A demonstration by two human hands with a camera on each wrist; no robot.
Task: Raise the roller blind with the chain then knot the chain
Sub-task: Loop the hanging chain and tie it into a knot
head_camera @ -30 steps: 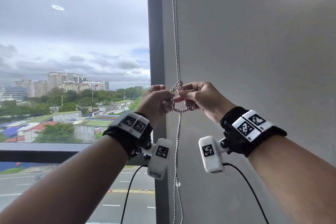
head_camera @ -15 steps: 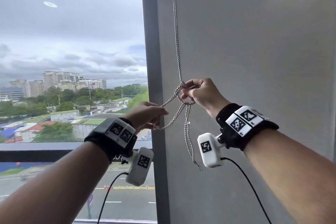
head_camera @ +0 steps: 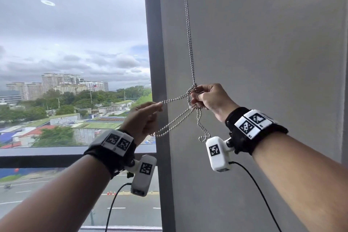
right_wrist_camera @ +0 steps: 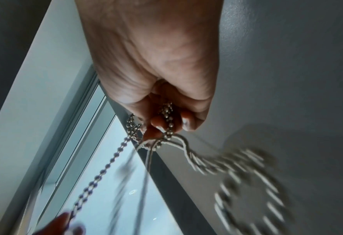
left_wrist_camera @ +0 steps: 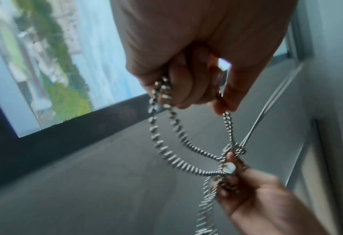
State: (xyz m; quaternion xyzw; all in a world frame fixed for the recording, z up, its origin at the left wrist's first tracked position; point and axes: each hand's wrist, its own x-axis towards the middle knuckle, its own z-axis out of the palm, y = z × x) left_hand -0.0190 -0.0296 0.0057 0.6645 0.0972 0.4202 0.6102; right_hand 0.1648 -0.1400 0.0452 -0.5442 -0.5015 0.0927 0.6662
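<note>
A silver bead chain (head_camera: 188, 30) hangs down beside the grey wall. At its crossing a loose knot (head_camera: 191, 90) is forming. My right hand (head_camera: 207, 97) pinches the chain at that knot, fingers curled. My left hand (head_camera: 146, 120) sits lower left and grips a doubled length of chain (head_camera: 173, 121) drawn out from the knot. In the left wrist view the left hand (left_wrist_camera: 190, 89) holds two strands (left_wrist_camera: 160, 98), and the right hand's fingers (left_wrist_camera: 239, 178) pinch the knot. In the right wrist view the right hand (right_wrist_camera: 162, 120) grips the chain (right_wrist_camera: 167, 116). A short looped tail (head_camera: 203, 133) dangles below. The blind is out of view.
A dark window frame post (head_camera: 156, 62) stands just left of the chain. The window glass (head_camera: 71, 52) shows a city far below. A grey wall (head_camera: 263, 52) fills the right side. A dark sill (head_camera: 37, 156) runs under the glass.
My left hand has drawn the doubled chain out down and left from the knot. The loop at the knot has narrowed and the hanging tail has shortened. The right hand has stayed at the knot.
</note>
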